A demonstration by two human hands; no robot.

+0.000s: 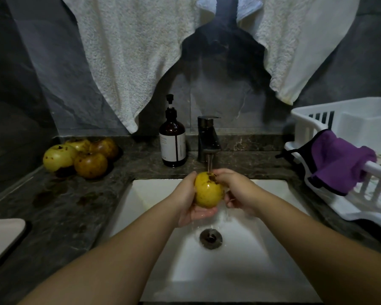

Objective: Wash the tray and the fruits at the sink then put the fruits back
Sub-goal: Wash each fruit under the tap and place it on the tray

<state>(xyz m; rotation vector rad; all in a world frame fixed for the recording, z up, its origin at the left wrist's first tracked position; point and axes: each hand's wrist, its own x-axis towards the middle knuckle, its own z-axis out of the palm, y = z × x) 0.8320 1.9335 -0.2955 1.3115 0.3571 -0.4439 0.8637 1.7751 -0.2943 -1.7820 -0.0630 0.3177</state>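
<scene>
A yellow fruit (pixel 207 191) with a dark dirty patch near its top is under the running water of the black faucet (pixel 207 139), above the white sink (pixel 262 238). My left hand (pixel 188 200) cups the fruit from the left and below, fingers curled under it. My right hand (pixel 235 190) holds its right side, fingertips on the dirty patch at the top. Several more dirty yellow-brown fruits (pixel 79 156) lie in a heap on the dark counter at the back left. The tray is partly visible at the left edge (pixel 2 238), pale and flat.
A brown soap pump bottle (pixel 172 144) stands left of the faucet. A white dish rack (pixel 348 155) with a purple cloth (pixel 339 164) over its rim fills the right counter. White towels (pixel 128 62) hang above. The drain (pixel 211 238) sits mid-sink.
</scene>
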